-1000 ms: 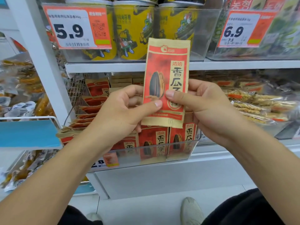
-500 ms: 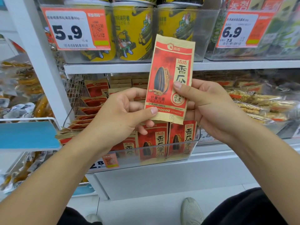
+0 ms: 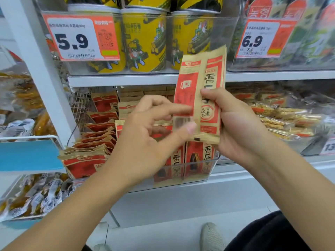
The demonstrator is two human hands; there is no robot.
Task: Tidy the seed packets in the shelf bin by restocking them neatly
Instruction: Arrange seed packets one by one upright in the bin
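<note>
Head view shows the sorting step in hand: seed packets (image 3: 201, 98) are held upright in front of the shelf, above the clear shelf bin (image 3: 197, 175). The right hand (image 3: 235, 122) grips the small stack from the right, thumb across the front, fingers behind. At least two packets are fanned: one shows its back with a barcode, one its printed front. The left hand (image 3: 150, 134) pinches the lower left edge of the back-facing packet between thumb and forefinger; the other fingers are spread loosely.

Judgement: the packets are being aligned or turned to face one way before restocking. The next move calls for squaring the edges, then lowering the stack upright into the bin beside the standing packets (image 3: 195, 156) at its near right. The loose packets (image 3: 94, 142) lying slumped at the left of the bin remain to be set straight.

Limits of view: motion blur softens the left hand and the barcode area. The exact count of held packets cannot be determined. The hands cover the middle of the bin. Yellow cans (image 3: 146, 42) and price tags (image 3: 81, 37) on the upper shelf are cut off at the top.
</note>
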